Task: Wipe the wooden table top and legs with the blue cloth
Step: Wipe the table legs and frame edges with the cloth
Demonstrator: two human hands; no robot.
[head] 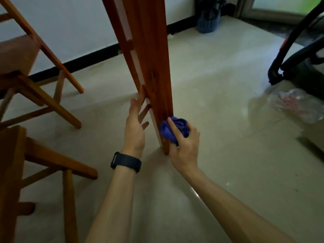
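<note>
Pale glossy floor tiles [219,120] fill most of the view, with a white wall and dark skirting at eleven o'clock, a blue plastic basket [207,23] at one o'clock, wooden chairs [43,88] crowding the nine o'clock side, black equipment at two o'clock and a crumpled clear plastic bag [296,104] at three o'clock. Rising from the centre toward twelve o'clock is the reddish-brown wooden table leg [154,67], its long axis running almost straight up and leaning a little toward eleven; the surface above it is out of view, so its condition cannot be told. The right hand [185,146] serves as the grip: its fingers curl round the bunched blue cloth [175,128], thumb laid over the top, and press the wad against the leg's lower right face, just above the foot where the leg meets the floor. The left hand [135,127] lies on the opposite side, at nine o'clock from the cloth, fingers straight and slightly spread, their tips touching the leg's left edge as if steadying it; a dark wristband [126,162] sits on that wrist. Since the cloth is at the very bottom of the leg, the unwiped length appears to lie toward twelve o'clock from the grip, so the likely stroke runs upward along the leg's axis, with the right hand already placed for it.
</note>
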